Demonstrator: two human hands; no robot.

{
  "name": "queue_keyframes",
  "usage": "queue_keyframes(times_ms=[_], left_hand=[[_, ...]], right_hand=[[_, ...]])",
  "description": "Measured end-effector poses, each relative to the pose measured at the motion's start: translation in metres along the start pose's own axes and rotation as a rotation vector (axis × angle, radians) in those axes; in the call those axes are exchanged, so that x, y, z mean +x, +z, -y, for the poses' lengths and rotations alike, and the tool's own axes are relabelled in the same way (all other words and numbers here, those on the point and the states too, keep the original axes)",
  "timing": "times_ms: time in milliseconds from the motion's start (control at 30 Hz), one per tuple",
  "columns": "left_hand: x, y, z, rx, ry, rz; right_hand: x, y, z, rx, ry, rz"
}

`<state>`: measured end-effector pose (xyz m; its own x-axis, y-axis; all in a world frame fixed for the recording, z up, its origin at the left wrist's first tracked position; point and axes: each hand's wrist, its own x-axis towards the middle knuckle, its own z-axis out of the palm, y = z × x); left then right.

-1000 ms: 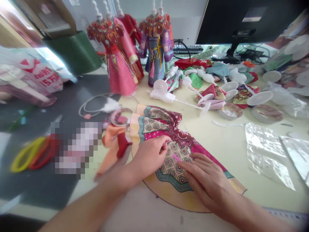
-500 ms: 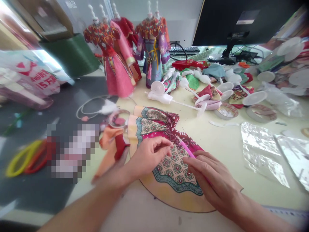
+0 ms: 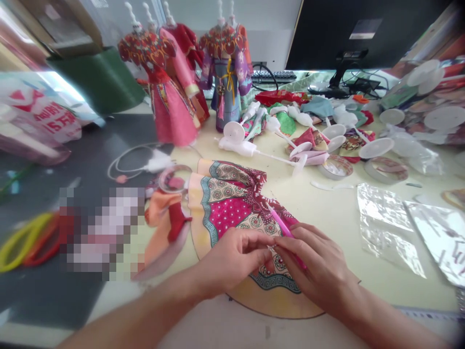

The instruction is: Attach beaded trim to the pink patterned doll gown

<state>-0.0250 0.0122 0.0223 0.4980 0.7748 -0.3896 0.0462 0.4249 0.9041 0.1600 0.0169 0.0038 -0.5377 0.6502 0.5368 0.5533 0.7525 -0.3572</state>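
A patterned doll skirt (image 3: 228,213) lies fanned out on the table, with its gathered end towards the middle and a teal key-pattern border. Over its lower part, my left hand (image 3: 232,259) pinches thumb and forefinger together. A tiny whitish bit shows at those fingertips, too small to name. My right hand (image 3: 323,266) holds a slim pink pen-like tool (image 3: 280,223), its narrow pale tip pointing up and left over the dark red gathered fabric. The fingertips of both hands meet or nearly meet above the skirt.
Dressed doll figures (image 3: 174,106) stand at the back left. White doll stands (image 3: 240,145) and cloth pieces lie behind the skirt. Tape rolls (image 3: 385,169) and clear plastic bags (image 3: 390,228) are at right. Orange cloth (image 3: 160,213) and yellow-handled scissors (image 3: 25,237) lie at left.
My left hand has moved right and down, bringing its pinched fingers to my right fingertips and uncovering a magenta dotted panel. The pink tool stays in my right hand.
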Motion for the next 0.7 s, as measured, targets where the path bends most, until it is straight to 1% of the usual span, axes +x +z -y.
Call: queue_keyframes(times_ms=[167,233,400,500,600,700], left_hand=[[-0.0033,0.0046,-0.0007,0.121,0.082,-0.041],[-0.0040,0.0055,-0.0007,0.135,0.095,-0.043],[-0.0006,0.0047,0.0021,-0.012,0.009,-0.044],[0.0010,0.0047,0.0039,-0.053,-0.006,-0.035],[-0.0009,0.0055,0.0040,0.021,0.058,-0.052],[-0.0054,0.0061,0.0024,0.182,0.180,-0.108]], right_hand=[[-0.0012,-0.0021,0.0001,-0.067,-0.065,-0.006],[-0.0022,-0.0030,0.0003,-0.089,-0.093,-0.003],[-0.0042,-0.0043,-0.0005,-0.155,-0.197,0.007],[-0.0033,-0.0039,-0.0005,-0.133,-0.217,0.001],[-0.0028,-0.0032,-0.0002,-0.080,-0.183,0.002],[-0.0044,-0.0030,-0.0004,-0.020,-0.131,0.036]])
